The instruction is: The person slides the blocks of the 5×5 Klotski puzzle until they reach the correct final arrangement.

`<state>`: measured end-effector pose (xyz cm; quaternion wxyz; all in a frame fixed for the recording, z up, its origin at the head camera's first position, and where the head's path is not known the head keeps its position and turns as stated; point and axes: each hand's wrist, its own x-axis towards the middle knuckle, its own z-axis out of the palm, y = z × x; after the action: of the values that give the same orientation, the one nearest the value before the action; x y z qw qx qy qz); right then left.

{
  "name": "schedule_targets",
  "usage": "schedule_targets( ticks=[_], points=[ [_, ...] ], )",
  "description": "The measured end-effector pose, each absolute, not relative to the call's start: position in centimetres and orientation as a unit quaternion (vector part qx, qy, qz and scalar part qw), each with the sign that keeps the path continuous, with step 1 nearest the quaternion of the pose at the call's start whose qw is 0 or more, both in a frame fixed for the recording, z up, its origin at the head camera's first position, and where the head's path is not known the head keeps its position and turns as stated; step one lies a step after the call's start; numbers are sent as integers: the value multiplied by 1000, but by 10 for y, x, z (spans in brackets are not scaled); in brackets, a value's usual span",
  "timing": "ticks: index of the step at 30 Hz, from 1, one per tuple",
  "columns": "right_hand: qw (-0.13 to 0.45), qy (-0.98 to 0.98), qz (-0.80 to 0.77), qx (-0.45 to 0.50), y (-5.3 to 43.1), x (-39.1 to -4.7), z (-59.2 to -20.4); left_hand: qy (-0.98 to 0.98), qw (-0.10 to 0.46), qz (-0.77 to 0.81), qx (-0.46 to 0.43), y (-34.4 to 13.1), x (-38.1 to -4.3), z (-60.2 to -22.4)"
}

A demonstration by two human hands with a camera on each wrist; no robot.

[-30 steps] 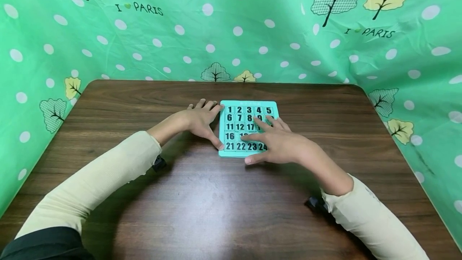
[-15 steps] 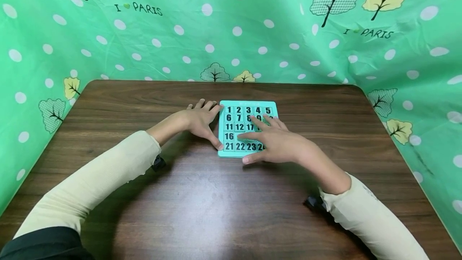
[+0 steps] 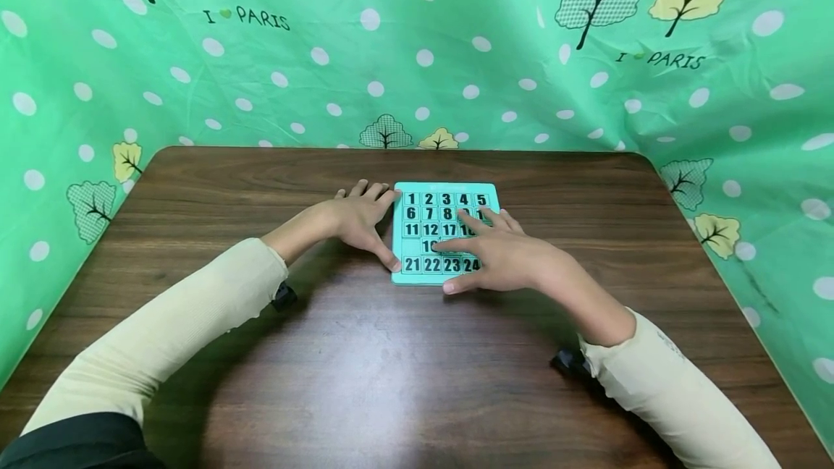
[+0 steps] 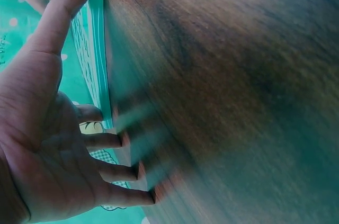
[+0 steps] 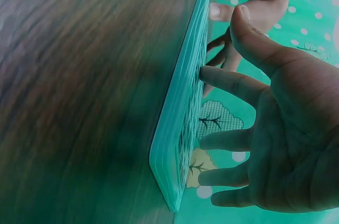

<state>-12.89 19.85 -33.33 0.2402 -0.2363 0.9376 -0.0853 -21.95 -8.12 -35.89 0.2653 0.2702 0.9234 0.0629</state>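
Note:
A turquoise number slide puzzle (image 3: 399,219) lies flat on the table in the head view. The fourth row's left slot shows no tile, and a partly covered tile beginning with 1 sits in its second slot. My left hand (image 3: 358,224) spans the puzzle's left edge, thumb at the near corner and index finger at the far one; its other fingers are straight. Over the lower right part, my right hand (image 3: 504,255) presses that fourth-row tile with its index fingertip. In the right wrist view the puzzle (image 5: 183,91) is edge-on, and the other right fingers are stretched out above it. Several right-hand tiles are covered.
The dark wooden table (image 3: 365,368) has rounded far corners. Behind and beside it hangs a green dotted cloth (image 3: 339,35) with printed trees. Both forearms wear cream sleeves, with a dark camera (image 3: 570,362) beneath the right wrist.
The tile 16 stood in the fourth row's left slot; now that slot is bare and a tile sits one place right. My right index finger has shifted slightly right; the left hand stays put.

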Motion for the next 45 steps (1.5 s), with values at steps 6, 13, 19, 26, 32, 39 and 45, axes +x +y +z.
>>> schedule_targets(
  ticks=[6, 13, 19, 26, 32, 39, 45],
  points=[
    [230, 937, -92, -247, 197, -134, -333, 925, 261, 59, 272, -81, -223, -364],
    [234, 935, -95, -248, 178, -148, -338, 926, 257, 61, 268, -84, -233, -381],
    [252, 932, -73, -248, 174, -146, -340, 925, 263, 51, 268, -83, -226, -369],
    [247, 926, -86, -271, 176, -130, -336, 924, 259, 47, 277, -84, -219, -356],
    [228, 940, -92, -237, 188, -136, -336, 924, 260, 51, 276, -83, -218, -357],
    [227, 945, -89, -216, 192, -145, -340, 926, 254, 52, 274, -82, -223, -366],
    [232, 940, -94, -231, 179, -147, -342, 925, 259, 56, 273, -82, -223, -365]
  ],
)
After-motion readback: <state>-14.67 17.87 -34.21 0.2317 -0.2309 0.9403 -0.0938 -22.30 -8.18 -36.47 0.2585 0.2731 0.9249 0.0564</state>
